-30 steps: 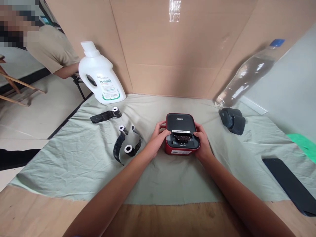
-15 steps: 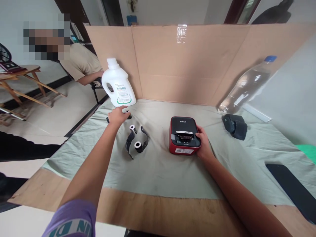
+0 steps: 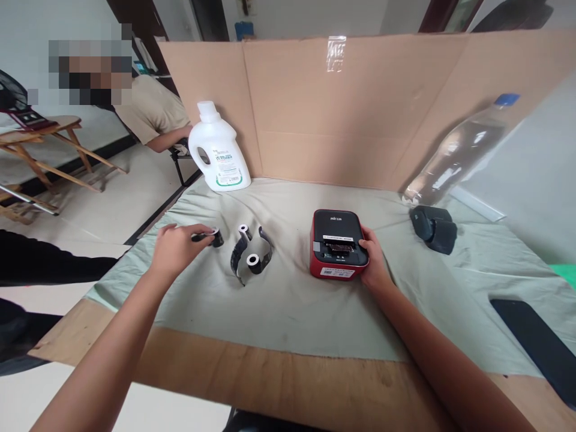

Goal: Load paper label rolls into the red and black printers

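Note:
On the left, my left hand [image 3: 175, 247] is closed, thumb and fingers pinching a small black roll [image 3: 218, 238] with a white core. Just right of it, two more such rolls stand on the cloth, a far one [image 3: 243, 230] and a nearer one [image 3: 254, 264], each with a loose dark strip curling from it. My right hand [image 3: 375, 261] is wrapped round the right side of a red label printer [image 3: 335, 246] with a black top. A dark, shiny strip shows in the slot of its lid. The fingers under and behind the printer are hidden.
A white detergent bottle [image 3: 220, 150] and a clear plastic bottle [image 3: 459, 150] stand by the cardboard screen [image 3: 333, 114]. A black object [image 3: 434, 230] and a black phone [image 3: 535, 342] lie to the right. A person [image 3: 153, 114] sits beyond the table at left.
My left hand has drawn back toward me and to the left, bringing the black roll with it. My right hand stays on the label printer. The view has shifted slightly.

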Action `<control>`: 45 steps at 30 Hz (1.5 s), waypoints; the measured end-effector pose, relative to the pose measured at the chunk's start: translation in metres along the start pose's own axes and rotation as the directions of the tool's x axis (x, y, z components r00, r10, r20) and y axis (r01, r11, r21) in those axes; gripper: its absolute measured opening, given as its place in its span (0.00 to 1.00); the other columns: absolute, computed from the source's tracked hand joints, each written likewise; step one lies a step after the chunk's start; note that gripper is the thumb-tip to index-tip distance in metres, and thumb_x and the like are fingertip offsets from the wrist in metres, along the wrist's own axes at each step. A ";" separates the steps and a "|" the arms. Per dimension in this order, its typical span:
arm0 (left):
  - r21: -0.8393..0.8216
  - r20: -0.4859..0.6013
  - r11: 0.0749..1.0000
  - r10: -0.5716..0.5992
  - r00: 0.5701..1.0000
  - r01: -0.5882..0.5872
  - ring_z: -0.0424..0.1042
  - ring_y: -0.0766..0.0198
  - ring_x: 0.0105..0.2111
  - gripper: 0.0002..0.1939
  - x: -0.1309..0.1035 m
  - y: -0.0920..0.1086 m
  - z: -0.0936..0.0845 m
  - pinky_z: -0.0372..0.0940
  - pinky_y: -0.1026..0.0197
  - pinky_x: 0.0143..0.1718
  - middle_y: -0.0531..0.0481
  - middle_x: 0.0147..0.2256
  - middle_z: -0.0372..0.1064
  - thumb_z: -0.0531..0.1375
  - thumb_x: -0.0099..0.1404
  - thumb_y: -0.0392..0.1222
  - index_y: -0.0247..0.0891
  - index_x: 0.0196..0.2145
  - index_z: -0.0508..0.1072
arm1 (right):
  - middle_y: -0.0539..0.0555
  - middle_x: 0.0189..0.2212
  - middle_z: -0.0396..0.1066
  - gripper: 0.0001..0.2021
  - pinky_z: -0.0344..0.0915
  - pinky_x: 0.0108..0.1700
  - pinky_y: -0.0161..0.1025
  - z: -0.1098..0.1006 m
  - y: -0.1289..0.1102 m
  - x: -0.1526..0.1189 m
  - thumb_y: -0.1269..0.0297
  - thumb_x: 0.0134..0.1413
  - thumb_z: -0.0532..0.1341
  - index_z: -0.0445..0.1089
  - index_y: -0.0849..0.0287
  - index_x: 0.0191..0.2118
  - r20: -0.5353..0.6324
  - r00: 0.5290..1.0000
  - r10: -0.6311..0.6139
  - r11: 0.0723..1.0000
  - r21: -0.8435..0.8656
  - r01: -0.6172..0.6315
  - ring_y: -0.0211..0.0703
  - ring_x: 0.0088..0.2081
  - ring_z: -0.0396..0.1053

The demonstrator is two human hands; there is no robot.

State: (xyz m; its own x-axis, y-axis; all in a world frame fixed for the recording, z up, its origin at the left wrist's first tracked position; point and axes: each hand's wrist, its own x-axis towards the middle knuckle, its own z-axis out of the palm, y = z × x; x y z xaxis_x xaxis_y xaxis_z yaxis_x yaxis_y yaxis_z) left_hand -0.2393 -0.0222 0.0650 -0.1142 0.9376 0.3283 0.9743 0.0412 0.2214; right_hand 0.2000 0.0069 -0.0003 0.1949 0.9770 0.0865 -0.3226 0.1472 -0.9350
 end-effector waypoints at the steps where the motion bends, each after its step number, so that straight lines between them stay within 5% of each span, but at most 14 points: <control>1: -0.005 0.030 1.000 0.000 1.000 0.000 0.75 0.49 0.39 0.16 -0.012 -0.001 -0.001 0.60 0.50 0.52 0.50 0.36 0.80 0.60 0.61 0.53 0.47 0.43 0.79 | 0.48 0.43 0.77 0.20 0.67 0.47 0.43 0.000 0.000 0.000 0.64 0.46 0.60 0.73 0.51 0.49 -0.001 1.000 -0.005 1.000 -0.001 0.005 0.47 0.46 0.71; 8: -0.124 0.131 0.990 -0.047 0.990 0.063 0.75 0.50 0.47 0.20 -0.034 0.009 0.019 0.63 0.55 0.49 0.50 0.50 0.76 0.57 0.64 0.52 0.46 0.50 0.78 | 0.48 0.42 0.77 0.21 0.68 0.42 0.41 0.001 -0.004 -0.002 0.62 0.47 0.60 0.72 0.51 0.49 -0.005 1.000 0.027 0.999 -0.023 -0.027 0.46 0.42 0.72; 16: -0.044 0.174 0.956 -0.279 0.945 0.290 0.75 0.43 0.47 0.21 -0.041 0.004 0.011 0.63 0.46 0.50 0.46 0.45 0.78 0.61 0.62 0.54 0.48 0.51 0.76 | 0.49 0.46 0.76 0.22 0.68 0.45 0.41 -0.002 0.000 0.001 0.62 0.46 0.60 0.71 0.52 0.51 0.017 1.000 0.007 1.000 -0.022 -0.007 0.47 0.47 0.72; 18: -0.059 0.096 0.958 -0.274 0.957 0.281 0.72 0.40 0.51 0.21 -0.049 0.004 0.008 0.61 0.42 0.52 0.46 0.48 0.77 0.64 0.59 0.53 0.49 0.50 0.75 | 0.49 0.45 0.76 0.22 0.68 0.45 0.41 -0.002 0.000 0.001 0.62 0.46 0.60 0.71 0.52 0.50 0.015 1.000 0.006 1.000 -0.022 -0.005 0.47 0.46 0.72; 20: -0.091 -0.118 0.969 -0.239 0.964 0.229 0.66 0.37 0.57 0.24 -0.052 0.018 0.005 0.58 0.38 0.56 0.45 0.54 0.73 0.65 0.57 0.52 0.49 0.52 0.73 | 0.49 0.45 0.76 0.22 0.67 0.44 0.41 -0.001 -0.001 0.000 0.62 0.45 0.60 0.71 0.52 0.50 0.011 1.000 0.005 1.000 -0.025 -0.004 0.47 0.46 0.71; 23: -0.323 -0.376 0.945 -0.176 0.910 0.050 0.65 0.44 0.57 0.26 -0.045 0.075 0.004 0.56 0.42 0.59 0.44 0.53 0.71 0.63 0.60 0.48 0.44 0.56 0.70 | 0.49 0.46 0.76 0.22 0.67 0.45 0.42 0.001 -0.003 -0.001 0.61 0.45 0.59 0.71 0.52 0.49 0.004 1.000 0.001 0.999 -0.045 -0.001 0.48 0.47 0.71; 24: -0.456 -0.325 0.890 -0.144 0.935 -0.022 0.68 0.49 0.53 0.26 -0.039 0.100 0.007 0.59 0.45 0.57 0.44 0.50 0.72 0.62 0.61 0.49 0.42 0.56 0.70 | 0.49 0.46 0.76 0.21 0.68 0.45 0.42 0.001 -0.003 -0.001 0.61 0.45 0.59 0.71 0.51 0.49 0.005 1.000 -0.001 0.999 -0.054 0.001 0.48 0.47 0.71; 26: -0.753 0.005 0.658 -0.034 0.999 0.027 0.72 0.56 0.44 0.30 -0.026 0.153 0.019 0.65 0.54 0.47 0.46 0.46 0.72 0.61 0.61 0.49 0.41 0.60 0.66 | 0.49 0.46 0.76 0.21 0.68 0.46 0.43 0.002 -0.003 -0.001 0.60 0.46 0.59 0.71 0.51 0.49 0.007 1.000 -0.007 0.998 -0.068 0.007 0.49 0.48 0.71; 29: -0.843 0.443 0.392 0.118 0.889 0.368 0.69 0.65 0.31 0.37 -0.007 0.211 0.044 0.63 0.63 0.31 0.51 0.37 0.69 0.62 0.60 0.47 0.41 0.65 0.59 | 0.49 0.47 0.76 0.22 0.68 0.47 0.44 0.002 -0.004 -0.002 0.60 0.46 0.59 0.70 0.51 0.50 0.006 1.000 -0.003 0.998 -0.057 0.003 0.49 0.49 0.71; 31: -0.806 0.572 0.310 0.187 0.799 0.504 0.64 0.67 0.26 0.39 0.000 0.227 0.058 0.57 0.65 0.24 0.55 0.31 0.64 0.63 0.58 0.44 0.43 0.66 0.59 | 0.49 0.47 0.76 0.22 0.67 0.47 0.44 0.003 -0.005 -0.003 0.60 0.46 0.60 0.70 0.51 0.50 0.003 1.000 0.019 0.999 -0.038 -0.019 0.48 0.48 0.71; 38: -0.785 0.619 0.158 0.246 0.746 0.599 0.57 0.71 0.22 0.34 0.005 0.216 0.072 0.51 0.68 0.21 0.57 0.28 0.62 0.65 0.57 0.47 0.51 0.61 0.63 | 0.49 0.47 0.75 0.19 0.67 0.48 0.45 0.009 -0.016 -0.005 0.55 0.49 0.61 0.70 0.49 0.48 -0.006 0.994 0.107 0.993 0.053 -0.107 0.48 0.48 0.71; 45: -0.785 0.604 0.058 0.289 0.743 0.616 0.61 0.70 0.25 0.37 0.001 0.219 0.078 0.57 0.69 0.23 0.58 0.29 0.59 0.66 0.55 0.41 0.53 0.61 0.61 | 0.49 0.43 0.75 0.23 0.66 0.42 0.40 0.001 -0.017 0.001 0.66 0.41 0.60 0.72 0.51 0.48 -0.012 0.994 0.109 0.993 -0.045 -0.110 0.46 0.44 0.69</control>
State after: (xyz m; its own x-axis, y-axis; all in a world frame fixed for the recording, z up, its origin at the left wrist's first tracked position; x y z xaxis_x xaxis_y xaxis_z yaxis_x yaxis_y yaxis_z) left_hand -0.0105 0.0143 0.0423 0.3138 0.9169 -0.2469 -0.1664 0.3091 0.9364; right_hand 0.2049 0.0057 0.0165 0.1696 0.9853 -0.0203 -0.3004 0.0320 -0.9533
